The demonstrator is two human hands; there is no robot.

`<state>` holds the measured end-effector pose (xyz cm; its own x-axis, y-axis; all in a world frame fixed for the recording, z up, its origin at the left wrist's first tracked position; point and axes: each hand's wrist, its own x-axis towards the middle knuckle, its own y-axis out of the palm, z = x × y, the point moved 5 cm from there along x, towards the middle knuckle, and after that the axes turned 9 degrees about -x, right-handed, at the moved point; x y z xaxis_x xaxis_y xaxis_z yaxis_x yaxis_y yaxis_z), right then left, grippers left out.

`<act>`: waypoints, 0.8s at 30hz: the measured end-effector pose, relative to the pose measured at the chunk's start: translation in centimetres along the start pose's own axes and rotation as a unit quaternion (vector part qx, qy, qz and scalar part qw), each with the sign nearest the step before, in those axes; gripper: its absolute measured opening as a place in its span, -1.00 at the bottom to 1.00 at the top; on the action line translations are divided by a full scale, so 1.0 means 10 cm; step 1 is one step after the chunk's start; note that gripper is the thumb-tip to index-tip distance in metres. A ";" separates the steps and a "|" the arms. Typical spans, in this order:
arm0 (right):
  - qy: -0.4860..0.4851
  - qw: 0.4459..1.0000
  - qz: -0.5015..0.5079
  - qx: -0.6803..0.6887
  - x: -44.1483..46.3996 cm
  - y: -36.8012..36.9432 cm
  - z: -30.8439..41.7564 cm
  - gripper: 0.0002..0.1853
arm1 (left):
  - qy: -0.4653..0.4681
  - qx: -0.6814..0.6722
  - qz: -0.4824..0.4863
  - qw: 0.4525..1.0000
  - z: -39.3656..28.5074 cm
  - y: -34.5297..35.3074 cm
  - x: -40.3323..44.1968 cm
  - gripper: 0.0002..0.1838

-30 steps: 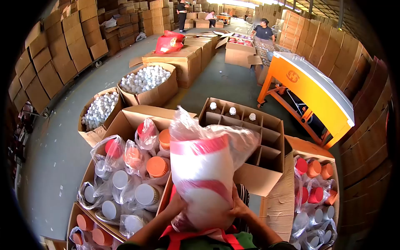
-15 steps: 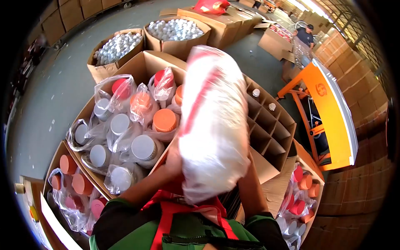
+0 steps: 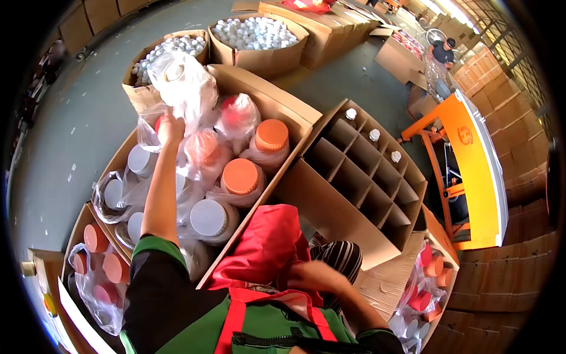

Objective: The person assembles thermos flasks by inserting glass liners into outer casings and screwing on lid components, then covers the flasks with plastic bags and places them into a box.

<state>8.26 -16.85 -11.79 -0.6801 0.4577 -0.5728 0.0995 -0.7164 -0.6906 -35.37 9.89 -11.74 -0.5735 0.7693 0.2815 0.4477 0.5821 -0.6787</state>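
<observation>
My left hand reaches to the back left of a carton of bagged jars. Its fingers are closed on the clear plastic of a white wrapped bundle, which stands above the red and grey lids there. Orange-lidded jars and a grey-lidded jar sit in the same carton. Over my lap, beside the red apron and a striped cloth, is my right hand; its fingers are blurred and partly hidden.
Right of the jars stands a divided carton with several white-capped bottles along its far edge. Two cartons of small white pieces are behind. More jar cartons flank me. An orange-framed table and a seated person are at right.
The large wrapped bundle has left the space before my chest; a white wrapped bundle is now at the carton's back left. My left hand has reached forward there, and my right hand has dropped to my lap.
</observation>
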 end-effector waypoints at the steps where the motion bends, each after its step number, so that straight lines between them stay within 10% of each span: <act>1: -0.001 0.997 0.002 0.072 -0.04 0.28 -0.01 -0.65 | 0.093 -0.009 -0.074 0.993 0.00 0.04 0.02 -0.38; 5: -0.019 0.993 -0.030 0.113 -0.11 0.52 -0.20 -0.72 | 0.070 -0.286 0.103 0.950 -0.48 0.24 -0.60 -0.67; 6: -0.022 0.978 -0.065 0.197 -0.15 0.35 -0.20 -0.72 | -0.073 -0.367 0.238 0.896 -0.47 0.42 -0.86 -0.72; 8: 0.047 0.971 -0.078 0.222 -0.15 -0.02 -0.25 -0.74 | -0.020 -0.491 0.224 0.842 -0.74 0.38 -1.47 -0.81; 12: 0.036 0.992 0.116 0.029 0.17 0.35 -0.08 -0.71 | -0.103 -0.510 0.323 0.790 -0.93 0.27 -2.39 -0.82; 13: -0.101 0.989 0.086 0.068 0.32 1.03 -0.31 -0.57 | -0.048 -0.478 0.360 0.800 -1.05 0.12 -2.46 -0.83; 16: -0.118 0.983 0.083 0.113 0.41 0.88 -0.30 -0.60 | 0.033 -0.430 0.355 0.829 -1.15 -0.11 -2.46 -0.84; 24: 0.072 0.944 -0.222 0.233 -0.22 -1.13 -0.21 -0.82 | -0.087 -0.641 0.445 0.620 -1.43 -0.14 -2.66 -0.33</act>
<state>10.11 -8.65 -3.64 -0.4705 0.8098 -0.3505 -0.5252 -0.5762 -0.6263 -10.95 -7.60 -8.55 0.2759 0.9607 0.0292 0.7533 -0.2350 0.6142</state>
